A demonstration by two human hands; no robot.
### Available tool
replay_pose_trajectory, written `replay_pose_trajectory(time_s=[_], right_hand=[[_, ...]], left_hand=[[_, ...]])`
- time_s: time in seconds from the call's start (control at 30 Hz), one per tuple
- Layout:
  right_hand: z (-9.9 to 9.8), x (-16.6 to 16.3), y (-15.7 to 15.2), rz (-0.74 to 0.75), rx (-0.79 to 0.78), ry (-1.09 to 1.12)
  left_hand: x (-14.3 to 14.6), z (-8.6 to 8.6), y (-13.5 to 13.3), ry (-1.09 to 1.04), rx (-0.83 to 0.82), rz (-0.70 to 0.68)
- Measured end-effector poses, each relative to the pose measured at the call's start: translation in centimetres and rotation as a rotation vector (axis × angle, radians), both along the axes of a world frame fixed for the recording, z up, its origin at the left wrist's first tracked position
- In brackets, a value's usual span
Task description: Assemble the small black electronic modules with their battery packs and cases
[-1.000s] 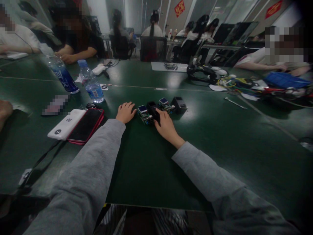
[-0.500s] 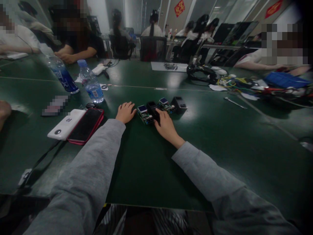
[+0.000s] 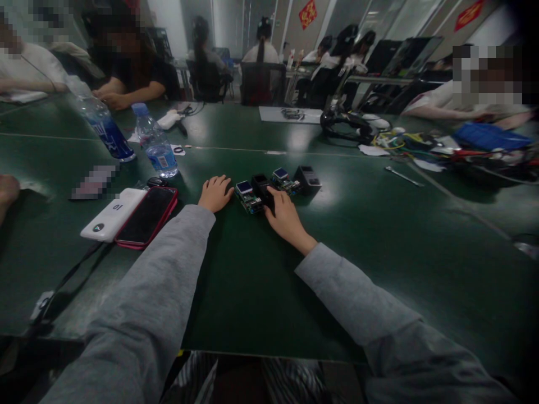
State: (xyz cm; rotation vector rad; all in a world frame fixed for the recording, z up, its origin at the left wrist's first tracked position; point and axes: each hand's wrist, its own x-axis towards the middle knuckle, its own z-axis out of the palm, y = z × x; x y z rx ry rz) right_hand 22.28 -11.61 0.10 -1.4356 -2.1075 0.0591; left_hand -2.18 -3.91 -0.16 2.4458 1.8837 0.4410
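Note:
My left hand [image 3: 215,193] lies flat on the green table with its fingers spread, just left of a green circuit board [image 3: 249,203] with a small screen. My right hand [image 3: 288,217] has its thumb and fingers on a black box-shaped case [image 3: 261,183], whose near part is partly hidden by the hand. A second circuit board [image 3: 284,178] with a small screen lies to the right of the case, beyond my fingers. Further right stands another black case [image 3: 307,179]. The four pieces form a row.
A white power bank [image 3: 110,216], a phone in a red case [image 3: 149,216] and two bottles, the nearer one a water bottle [image 3: 159,148], are on the left. A wrench [image 3: 404,176] and tangled cables [image 3: 406,141] lie right. Several people sit around.
The hands and the pieces between them stay in place. Only the view shifts very slightly.

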Motion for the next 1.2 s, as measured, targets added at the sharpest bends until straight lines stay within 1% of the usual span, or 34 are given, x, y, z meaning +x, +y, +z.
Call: replay_pose_trajectory(time_s=[0.3, 0.63, 1.2], right_hand=[[0.02, 0.04, -0.05, 0.004, -0.006, 0.0], [-0.14, -0.04, 0.1, -0.003, -0.002, 0.005], [0.09, -0.01, -0.04, 0.001, -0.014, 0.0]], left_hand=[[-0.14, -0.15, 0.16, -0.006, -0.011, 0.002], [0.04, 0.06, -0.06, 0.001, -0.019, 0.008], [-0.13, -0.25, 0.16, -0.007, -0.008, 0.001]])
